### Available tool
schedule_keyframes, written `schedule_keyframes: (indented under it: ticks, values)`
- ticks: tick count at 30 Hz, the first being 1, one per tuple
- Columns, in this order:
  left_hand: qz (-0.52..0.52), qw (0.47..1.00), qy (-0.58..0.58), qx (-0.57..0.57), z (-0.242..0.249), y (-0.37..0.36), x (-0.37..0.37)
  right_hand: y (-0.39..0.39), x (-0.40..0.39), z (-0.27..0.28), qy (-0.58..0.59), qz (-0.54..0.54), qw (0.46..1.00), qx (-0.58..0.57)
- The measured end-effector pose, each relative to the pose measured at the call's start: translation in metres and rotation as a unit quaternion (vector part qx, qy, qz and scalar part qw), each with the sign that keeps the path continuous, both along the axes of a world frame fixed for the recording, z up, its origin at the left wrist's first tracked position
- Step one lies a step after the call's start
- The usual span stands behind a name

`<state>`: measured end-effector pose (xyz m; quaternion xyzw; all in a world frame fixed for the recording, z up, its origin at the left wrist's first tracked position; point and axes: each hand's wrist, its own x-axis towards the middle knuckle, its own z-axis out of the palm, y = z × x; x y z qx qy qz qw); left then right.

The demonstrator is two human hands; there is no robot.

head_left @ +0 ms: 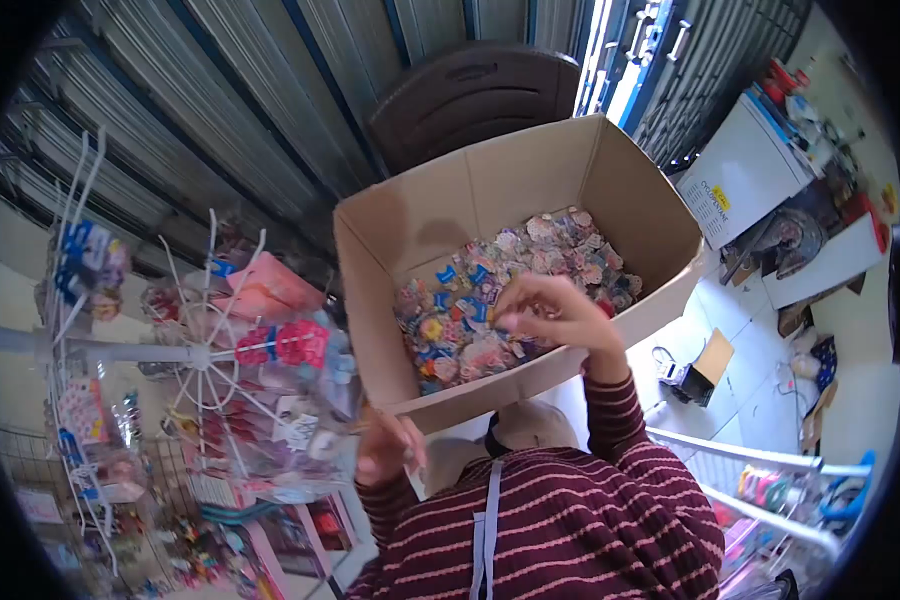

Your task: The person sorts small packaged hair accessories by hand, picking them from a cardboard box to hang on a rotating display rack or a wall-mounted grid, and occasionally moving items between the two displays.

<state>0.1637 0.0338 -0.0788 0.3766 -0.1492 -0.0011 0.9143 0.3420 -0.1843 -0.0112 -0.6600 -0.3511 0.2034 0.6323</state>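
Observation:
A large open cardboard box (435, 235) stands in front of me. Many small packaged trinkets (485, 355) in pink, cream and blue, several with blue header cards, cover its bottom. My right hand (565, 315) reaches over the near wall, just above the trinkets. Its fingers are curled together toward the thumb, and what they may hold cannot be made out. My left hand (388, 447) is outside the box by its near left corner. Its fingers are loosely apart, with nothing visible in them.
On the left, a white wire display rack (200, 355) carries bagged accessories. A brown plastic chair (470, 105) stands behind the box, against a metal shutter (260, 90). At right are a white carton (745, 170) and a small opened box (710, 368) on the tiled floor.

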Motion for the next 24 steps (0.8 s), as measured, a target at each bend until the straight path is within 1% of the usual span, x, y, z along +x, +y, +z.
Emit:
schedule_keyframes:
  ticks: [2,3,4,6,7,8,9,10,11,12,14,16,18,19,20,22,23,24]
  values:
    - [0.104,0.982,0.082,0.133,0.021,0.0,0.04,-0.021,0.034,0.008,-0.083,-0.008,0.996,-0.045]
    - [0.156,0.961,0.105,0.202,0.032,-0.003,0.062,-0.024,0.049,0.01,-0.074,0.005,0.996,-0.049]
    - [0.207,0.932,0.126,0.269,0.039,-0.004,0.084,-0.023,0.065,0.013,-0.106,0.003,0.993,-0.056]
    - [0.233,0.903,0.22,0.287,0.035,0.001,0.12,-0.011,0.095,0.021,-0.187,0.011,0.979,-0.081]
    - [0.213,0.892,0.249,0.311,0.036,0.003,0.137,0.0,0.11,0.017,-0.182,0.025,0.98,-0.08]
    - [0.19,0.88,0.277,0.335,0.035,0.005,0.153,0.013,0.124,0.008,-0.229,0.047,0.967,-0.104]
    - [0.196,0.877,0.286,0.334,0.023,0.012,0.167,0.024,0.132,-0.003,-0.276,0.066,0.95,-0.127]
    - [0.101,0.876,0.224,0.416,-0.002,0.023,0.179,0.035,0.136,-0.018,-0.271,0.074,0.952,-0.125]
    - [0.002,0.859,0.157,0.488,-0.027,0.03,0.188,0.046,0.139,-0.036,-0.311,0.094,0.918,-0.227]
    - [0.005,0.859,0.162,0.486,-0.044,0.029,0.197,0.055,0.143,-0.055,-0.349,0.113,0.871,-0.327]
    - [-0.087,0.753,0.309,0.574,-0.079,0.027,0.211,0.063,0.142,-0.099,-0.338,0.194,0.857,-0.337]
    - [-0.083,0.677,0.38,0.625,-0.127,0.032,0.211,0.069,0.131,-0.154,-0.327,0.257,0.85,-0.323]
    - [-0.056,0.683,0.391,0.615,-0.211,0.047,0.182,0.06,0.118,-0.181,-0.344,0.35,0.81,-0.322]
    - [-0.032,0.687,0.391,0.612,-0.232,0.05,0.167,0.059,0.11,-0.212,-0.33,0.384,0.794,-0.337]
    - [-0.024,0.685,0.399,0.61,-0.23,0.046,0.155,0.059,0.102,-0.239,-0.319,0.415,0.777,-0.351]
    - [-0.094,0.602,0.367,0.703,-0.224,0.035,0.134,0.054,0.086,-0.25,-0.294,0.368,0.81,-0.349]
    - [-0.089,0.599,0.376,0.701,-0.229,0.031,0.125,0.053,0.076,-0.251,-0.296,0.377,0.808,-0.342]
    - [-0.104,0.564,0.372,0.73,-0.236,0.027,0.116,0.054,0.065,-0.251,-0.263,0.356,0.819,-0.365]
